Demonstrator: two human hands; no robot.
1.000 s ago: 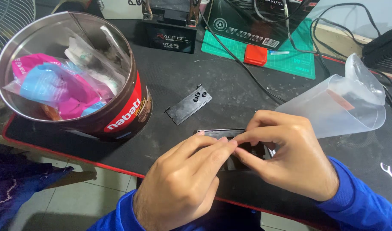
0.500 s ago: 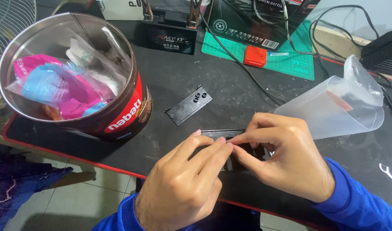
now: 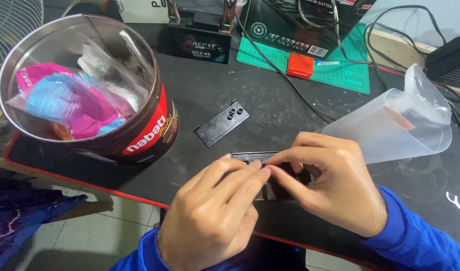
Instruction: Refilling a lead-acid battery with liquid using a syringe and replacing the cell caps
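The left hand (image 3: pixel 215 216) and the right hand (image 3: pixel 330 188) meet fingertip to fingertip over a flat black phone-like slab (image 3: pixel 260 158) lying on the black desk mat (image 3: pixel 270 100). Both hands have their fingers drawn together and pressed down on the slab's upper face; whether they pinch something small between them cannot be told, since the fingers hide the spot. Most of the slab is covered, with only its far edge showing just beyond the fingertips.

Just beyond the hands, slightly to the left, lies a small black cover plate (image 3: pixel 221 122) with round holes. Beside the right hand, touching its far side, rests a clear plastic bag (image 3: pixel 400 120). Well left of the left hand stands a round tin (image 3: pixel 154 125) filled with pink and blue sachets (image 3: pixel 64 100). Farther off sit a small black battery (image 3: pixel 200 42), a green cutting mat (image 3: pixel 350 70) and a red block (image 3: pixel 300 65).
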